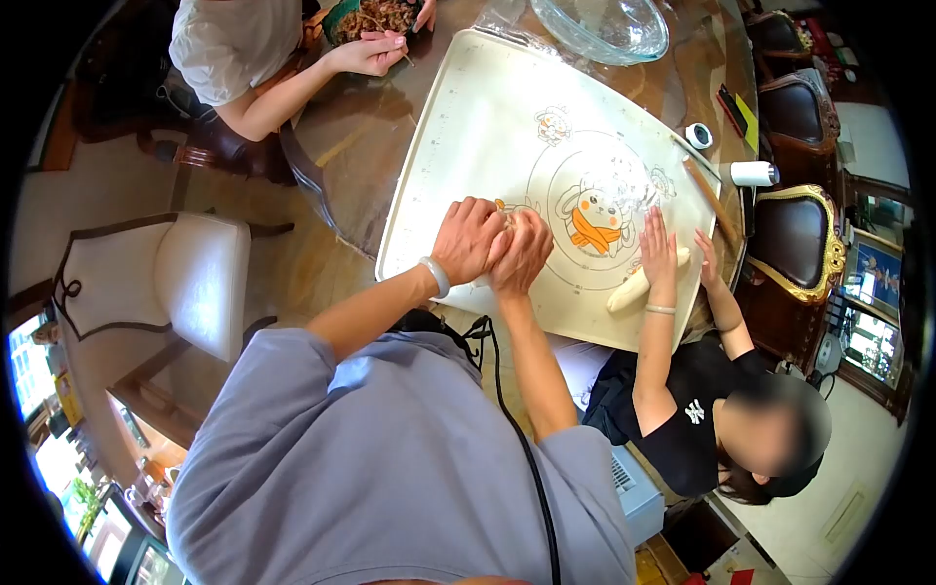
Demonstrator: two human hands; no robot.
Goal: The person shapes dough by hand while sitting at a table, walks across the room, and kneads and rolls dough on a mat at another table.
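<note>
My left hand [470, 240], with a pale band at its wrist, is closed near the front left edge of a white printed mat [458, 107]. My right hand [523, 252] presses against it, its fingers curled inward. Whatever lies between the two hands is hidden by the fingers. To the right, a person beside me rests one hand [659, 249] on a thick roll of pale dough [629, 292]. That person's other hand [708, 258] is by the mat's right edge.
At the upper left another person's hand [369, 55] holds a thin utensil beside a bowl of chopped filling [375, 19]. A glass bowl [609, 29] stands behind the mat. A wooden rolling pin [710, 198] lies along its right edge, near a white cylinder [754, 174].
</note>
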